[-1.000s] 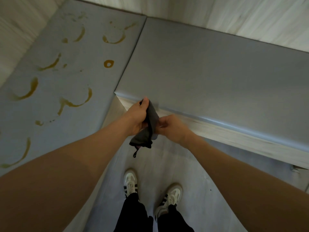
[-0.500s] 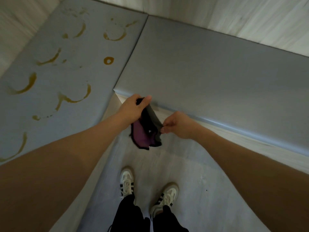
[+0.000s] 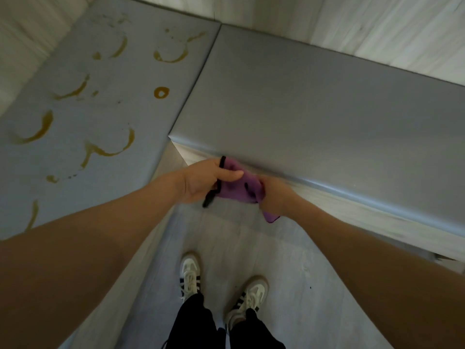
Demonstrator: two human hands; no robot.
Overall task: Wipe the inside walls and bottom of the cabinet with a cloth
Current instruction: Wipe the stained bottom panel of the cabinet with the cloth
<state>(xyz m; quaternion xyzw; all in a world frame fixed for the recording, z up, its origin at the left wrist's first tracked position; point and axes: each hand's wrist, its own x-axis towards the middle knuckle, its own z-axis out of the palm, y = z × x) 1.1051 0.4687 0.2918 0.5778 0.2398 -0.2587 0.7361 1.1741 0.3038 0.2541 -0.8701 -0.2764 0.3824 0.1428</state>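
Cloth: a purple fabric cloth with black edging point(image 3: 245, 187) was observed in the head view, held in the air between both hands, in front of the inner corner where two counter surfaces met and above the floor. The left hand point(image 3: 201, 182) was closed on the cloth's left edge, thumb pressed flat across the top of the fabric and fingers curled beneath, with a black trim loop showing above and below the fist. The right hand point(image 3: 275, 195) was closed around the cloth's right portion; a purple corner hung out beneath that fist. The cloth appeared bunched rather than spread.

The grey smooth countertop on the left point(image 3: 75, 152) carried several brown ring-shaped and arc-shaped stains point(image 3: 161, 92) across its surface. The grey smooth countertop on the right point(image 3: 314, 117) showed no marks in the visible area, and its rounded front edge ran just behind the hands. A pale wood-grain panel point(image 3: 352, 205) lay directly under that edge. No cabinet interior could be made out.

Below, a pair of white sneakers with black stripes point(image 3: 190, 275) stood on the light grey floor point(image 3: 289, 260), beneath black trousers point(image 3: 191, 323). Edges were slightly blurred.
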